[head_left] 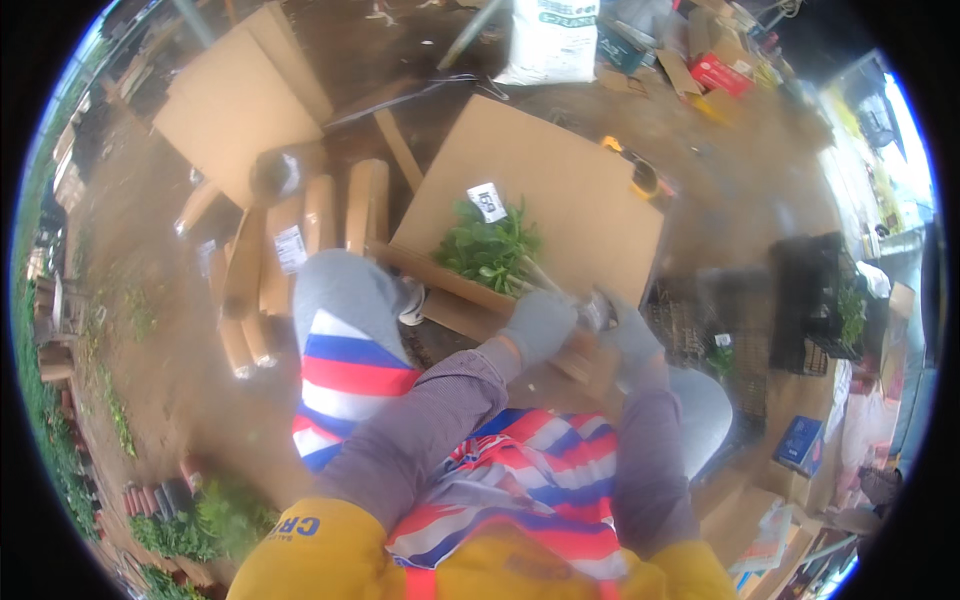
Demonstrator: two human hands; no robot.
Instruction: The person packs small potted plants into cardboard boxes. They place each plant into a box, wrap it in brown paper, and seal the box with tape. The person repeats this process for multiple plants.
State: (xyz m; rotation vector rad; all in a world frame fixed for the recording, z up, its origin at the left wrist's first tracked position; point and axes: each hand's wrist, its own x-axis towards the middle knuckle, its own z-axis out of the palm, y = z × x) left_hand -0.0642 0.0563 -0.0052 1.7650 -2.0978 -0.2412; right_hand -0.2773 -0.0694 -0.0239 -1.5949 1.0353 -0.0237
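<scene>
My left hand (538,325), in a grey glove, grips the stems of a leafy green plant bunch (488,250) whose leaves lie on a flat sheet of brown cardboard (570,190). Close beside it, my right hand (630,335), also grey-gloved, is closed around a small shiny tool (598,310) at the stem ends; the tool is blurred. A white tag (488,202) lies on the cardboard just above the leaves. Both hands work over my lap, which is covered by a striped red, white and blue apron.
Brown paper-wrapped rolls (300,230) lie on the dirt to the left. Another cardboard sheet (235,100) lies at the far left, with a white sack (550,40) behind. Black plastic seedling trays (810,300) stand on the right, and green plants (190,525) grow at the lower left.
</scene>
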